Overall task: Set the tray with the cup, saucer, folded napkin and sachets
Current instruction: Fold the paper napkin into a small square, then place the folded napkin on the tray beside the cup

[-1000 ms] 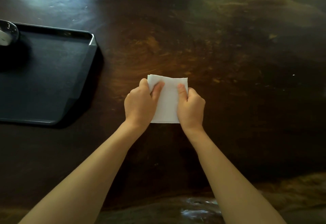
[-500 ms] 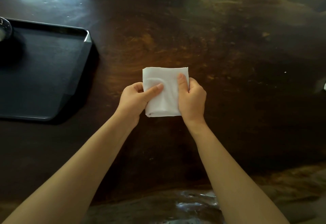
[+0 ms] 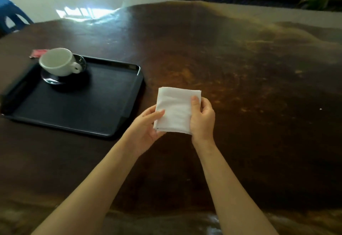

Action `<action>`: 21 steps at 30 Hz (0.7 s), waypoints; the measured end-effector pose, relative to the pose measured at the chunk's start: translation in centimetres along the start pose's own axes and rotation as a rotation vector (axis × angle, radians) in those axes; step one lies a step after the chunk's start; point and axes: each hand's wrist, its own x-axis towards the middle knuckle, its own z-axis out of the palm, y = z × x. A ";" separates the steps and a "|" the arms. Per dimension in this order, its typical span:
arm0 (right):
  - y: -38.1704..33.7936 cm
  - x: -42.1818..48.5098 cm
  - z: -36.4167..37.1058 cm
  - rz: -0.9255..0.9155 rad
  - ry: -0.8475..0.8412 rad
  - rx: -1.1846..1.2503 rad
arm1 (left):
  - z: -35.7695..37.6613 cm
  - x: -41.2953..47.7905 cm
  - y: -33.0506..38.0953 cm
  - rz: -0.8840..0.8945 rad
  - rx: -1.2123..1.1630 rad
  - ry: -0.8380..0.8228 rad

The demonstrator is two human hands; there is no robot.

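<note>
A white folded napkin (image 3: 176, 109) is lifted off the dark wooden table, held between both hands just right of the tray. My left hand (image 3: 146, 127) grips its lower left corner, thumb on top. My right hand (image 3: 202, 119) pinches its right edge. The black tray (image 3: 103, 108) lies at the left. In its far left corner a white cup (image 3: 57, 61) stands on a dark glass saucer (image 3: 55, 79). A red sachet (image 3: 38, 53) lies on the table behind the tray's far left corner, partly hidden by the cup.
The dark wooden table (image 3: 240, 86) stretches to the right and far side. A blue plastic chair (image 3: 11, 18) stands at the far left on the pale floor. A dark step or ledge runs along the top right.
The napkin went from pressed flat on the table to lifted in both hands. The camera has tilted up, bringing the cup, saucer, sachet and floor into view.
</note>
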 end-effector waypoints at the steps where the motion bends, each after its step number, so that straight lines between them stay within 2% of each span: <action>1: -0.3 -0.4 0.8 0.000 -0.007 0.008 | -0.5 -0.7 0.2 -0.029 0.016 -0.024; 6: -1.8 -3.0 5.6 -0.011 -0.065 -0.013 | -4.9 -3.6 2.6 0.046 0.100 0.082; 10: -3.4 -5.3 10.1 -0.002 -0.039 -0.034 | -9.1 -6.0 5.6 0.101 0.105 0.081; 16: -4.2 -8.9 17.7 0.121 0.005 -0.062 | -16.8 -8.7 9.2 -0.014 0.056 -0.011; 21: -3.0 -11.1 23.0 0.305 -0.051 -0.139 | -22.4 -8.4 11.4 -0.070 0.181 0.128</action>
